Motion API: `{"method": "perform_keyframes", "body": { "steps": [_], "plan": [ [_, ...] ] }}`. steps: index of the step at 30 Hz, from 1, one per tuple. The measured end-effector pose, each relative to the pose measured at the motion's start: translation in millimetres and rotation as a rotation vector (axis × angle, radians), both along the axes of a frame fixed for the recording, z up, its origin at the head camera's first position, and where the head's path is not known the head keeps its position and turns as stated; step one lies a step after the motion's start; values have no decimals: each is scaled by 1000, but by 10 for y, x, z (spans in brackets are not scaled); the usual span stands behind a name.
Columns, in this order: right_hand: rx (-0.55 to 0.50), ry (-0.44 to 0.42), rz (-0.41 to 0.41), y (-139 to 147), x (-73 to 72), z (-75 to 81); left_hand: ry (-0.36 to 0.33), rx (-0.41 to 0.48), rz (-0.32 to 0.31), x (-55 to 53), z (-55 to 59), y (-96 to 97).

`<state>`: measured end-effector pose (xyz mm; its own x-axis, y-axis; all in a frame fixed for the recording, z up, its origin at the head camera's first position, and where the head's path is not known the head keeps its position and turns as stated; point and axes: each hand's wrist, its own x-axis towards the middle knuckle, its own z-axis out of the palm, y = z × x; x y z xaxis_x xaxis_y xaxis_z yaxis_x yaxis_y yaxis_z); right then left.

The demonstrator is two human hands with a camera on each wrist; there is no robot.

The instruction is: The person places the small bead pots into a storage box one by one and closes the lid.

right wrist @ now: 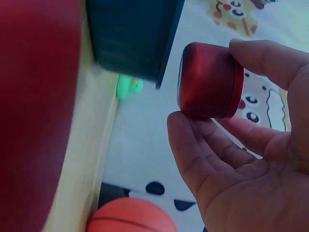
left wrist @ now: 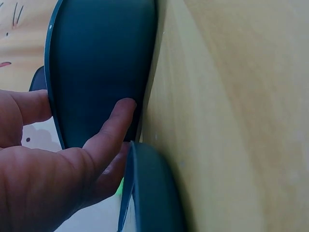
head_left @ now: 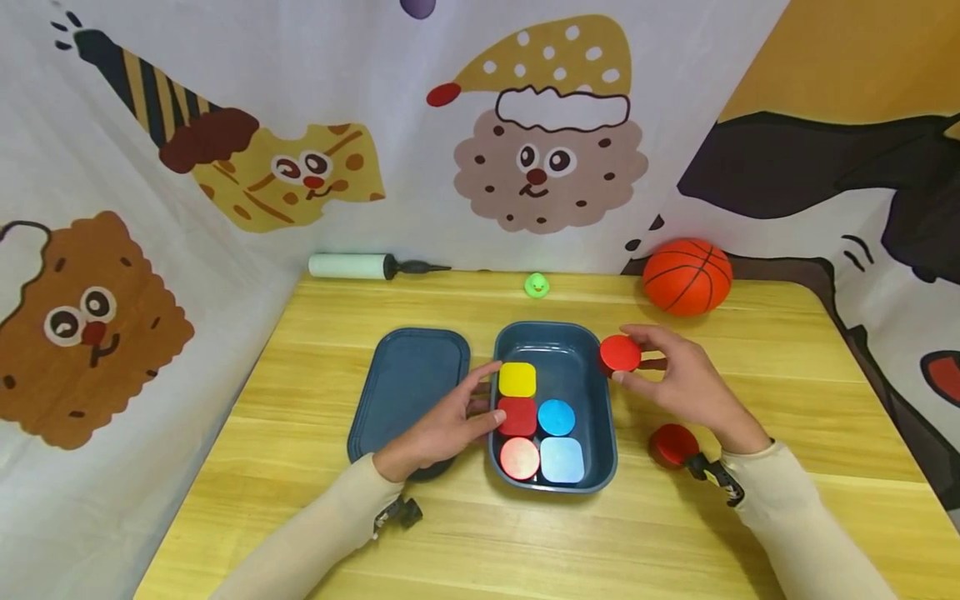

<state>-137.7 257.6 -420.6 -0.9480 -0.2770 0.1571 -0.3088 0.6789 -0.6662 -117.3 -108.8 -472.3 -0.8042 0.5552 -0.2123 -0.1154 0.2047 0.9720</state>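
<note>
My right hand (head_left: pixel 686 379) pinches a red round container (head_left: pixel 620 353) between thumb and fingertips, at the right rim of a dark blue box (head_left: pixel 611 442). In the right wrist view a seam runs round this container (right wrist: pixel 207 79) near one end. My left hand (head_left: pixel 450 421) holds the box's left wall, thumb over the rim and fingers along the outside. Inside the box sit a yellow square piece (head_left: pixel 517 379), a red square one (head_left: pixel 517 417), a blue round one (head_left: pixel 557 417), a pale red round one (head_left: pixel 520 458) and a pale blue square one (head_left: pixel 562 460).
A second red round piece (head_left: pixel 672 444) stands on the table beside my right wrist. The dark blue lid (head_left: pixel 408 383) lies left of the box, partly under my left arm. Along the back are a hand pump (head_left: pixel 352 266), a green toy duck (head_left: pixel 536 285) and a small basketball (head_left: pixel 687 277).
</note>
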Motion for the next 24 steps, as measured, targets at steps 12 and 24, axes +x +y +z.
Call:
{"method": "perform_keyframes", "body": {
  "steps": [12,24],
  "plan": [
    [27,-42,89,-342,-14,-65,1,14,-3,-16,-10,0],
    [83,16,234,-597,-12,-155,-3,10,5,-6,-6,9]
  ]
}}
